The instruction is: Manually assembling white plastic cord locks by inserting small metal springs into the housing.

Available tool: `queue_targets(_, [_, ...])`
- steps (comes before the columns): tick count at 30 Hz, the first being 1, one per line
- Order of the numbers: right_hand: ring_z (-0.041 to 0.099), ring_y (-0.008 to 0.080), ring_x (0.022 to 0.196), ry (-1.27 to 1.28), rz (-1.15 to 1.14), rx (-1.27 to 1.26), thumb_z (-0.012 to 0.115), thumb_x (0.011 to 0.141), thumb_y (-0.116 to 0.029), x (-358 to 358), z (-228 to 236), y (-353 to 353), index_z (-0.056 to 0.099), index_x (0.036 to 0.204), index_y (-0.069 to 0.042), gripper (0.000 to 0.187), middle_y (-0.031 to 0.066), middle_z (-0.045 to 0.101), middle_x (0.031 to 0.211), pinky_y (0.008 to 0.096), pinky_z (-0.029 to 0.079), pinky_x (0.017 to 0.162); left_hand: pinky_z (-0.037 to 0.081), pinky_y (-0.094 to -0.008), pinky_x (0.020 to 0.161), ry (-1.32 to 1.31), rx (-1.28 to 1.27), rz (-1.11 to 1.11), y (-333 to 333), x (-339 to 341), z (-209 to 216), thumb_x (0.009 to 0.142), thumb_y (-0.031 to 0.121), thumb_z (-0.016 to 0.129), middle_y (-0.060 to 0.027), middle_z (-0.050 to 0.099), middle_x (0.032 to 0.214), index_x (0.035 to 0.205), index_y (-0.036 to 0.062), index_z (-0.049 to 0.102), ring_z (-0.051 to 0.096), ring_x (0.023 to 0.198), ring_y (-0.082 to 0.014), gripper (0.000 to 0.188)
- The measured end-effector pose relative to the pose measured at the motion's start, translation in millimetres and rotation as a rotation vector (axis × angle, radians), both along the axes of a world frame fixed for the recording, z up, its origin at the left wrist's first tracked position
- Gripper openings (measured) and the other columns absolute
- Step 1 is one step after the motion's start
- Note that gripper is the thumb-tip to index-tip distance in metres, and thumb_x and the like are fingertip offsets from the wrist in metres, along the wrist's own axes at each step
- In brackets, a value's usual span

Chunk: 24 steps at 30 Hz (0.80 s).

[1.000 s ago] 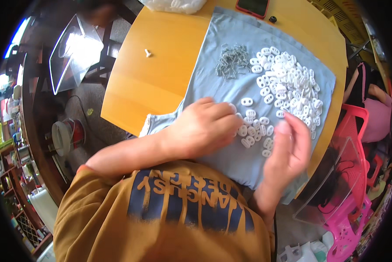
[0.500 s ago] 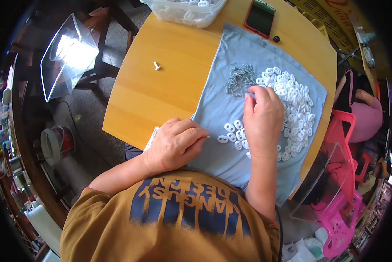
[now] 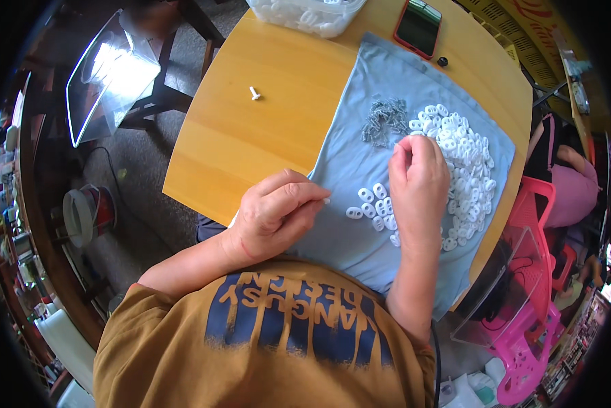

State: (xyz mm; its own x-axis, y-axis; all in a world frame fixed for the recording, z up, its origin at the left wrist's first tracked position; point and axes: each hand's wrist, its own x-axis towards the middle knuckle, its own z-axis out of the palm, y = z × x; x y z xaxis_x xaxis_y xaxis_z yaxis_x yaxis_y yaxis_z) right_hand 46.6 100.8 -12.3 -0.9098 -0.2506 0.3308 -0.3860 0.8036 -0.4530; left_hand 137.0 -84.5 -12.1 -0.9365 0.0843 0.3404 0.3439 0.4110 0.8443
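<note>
My left hand (image 3: pixel 278 211) is over the near left edge of a blue cloth (image 3: pixel 346 149), thumb and forefinger pinched on a small white plastic piece (image 3: pixel 327 200) that is mostly hidden. Close to the pile of small grey metal screws (image 3: pixel 384 121), my right hand (image 3: pixel 421 183) has its fingertips pressed together; whatever they hold is hidden. To its right spreads a big heap of white oval plastic pieces with two holes (image 3: pixel 472 170). Between both hands lies a smaller group of the same white oval pieces (image 3: pixel 380 208).
A clear plastic tub (image 3: pixel 312 19) of white parts stands at the table's far edge. Near it are a phone in a red case (image 3: pixel 417 27) and a small black knob (image 3: pixel 443 61). One white plug-like piece (image 3: pixel 254 93) lies on the wooden table (image 3: pixel 251 136). Right: pink chair (image 3: pixel 533 340).
My right fingertips have closed together and drawn slightly right of the screw pile. The left hand has turned a little, still pinching the white piece. The whole view has shifted slightly.
</note>
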Motion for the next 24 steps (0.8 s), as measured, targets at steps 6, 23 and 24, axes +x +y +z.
queue_targets(6, [0.053, 0.0079, 0.07, -0.493, -0.013, -0.905, 0.059, 0.077, 0.008, 33.4, 23.4, 1.8, 0.055, 0.085, 0.001, 0.012, 0.0041, 0.059, 0.08, 0.0199, 0.044, 0.064, 0.04, -0.0198, 0.051, -0.368, 0.373, -0.032, 7.7, -7.7, 27.9, 0.079, -0.002, 0.058, -0.0048, 0.058, 0.077, 0.094, 0.0003, 0.06, 0.051, 0.058, -0.0098, 0.015])
queue_targets(23, [0.058, 0.0147, 0.081, -0.614, 0.12, -1.075, 0.058, 0.074, 0.013, 72.9, 48.5, 7.4, 0.053, 0.093, 0.003, 0.022, 0.0116, 0.059, 0.088, 0.0248, 0.045, 0.074, 0.04, -0.0168, 0.05, -0.83, 0.982, -0.197, 23.5, -5.9, 39.9, 0.084, 0.003, 0.057, -0.0027, 0.059, 0.083, 0.094, -0.0003, 0.057, 0.048, 0.06, -0.0035, 0.011])
queue_targets(24, [0.058, 0.0147, 0.081, -0.617, 0.121, -1.075, 0.058, 0.074, 0.013, 73.2, 47.9, 7.5, 0.053, 0.093, 0.003, 0.022, 0.0116, 0.059, 0.088, 0.0248, 0.045, 0.074, 0.04, -0.0168, 0.05, -0.83, 0.983, -0.194, 23.8, -5.5, 38.8, 0.084, 0.003, 0.057, -0.0027, 0.059, 0.083, 0.094, -0.0003, 0.057, 0.048, 0.06, -0.0035, 0.011])
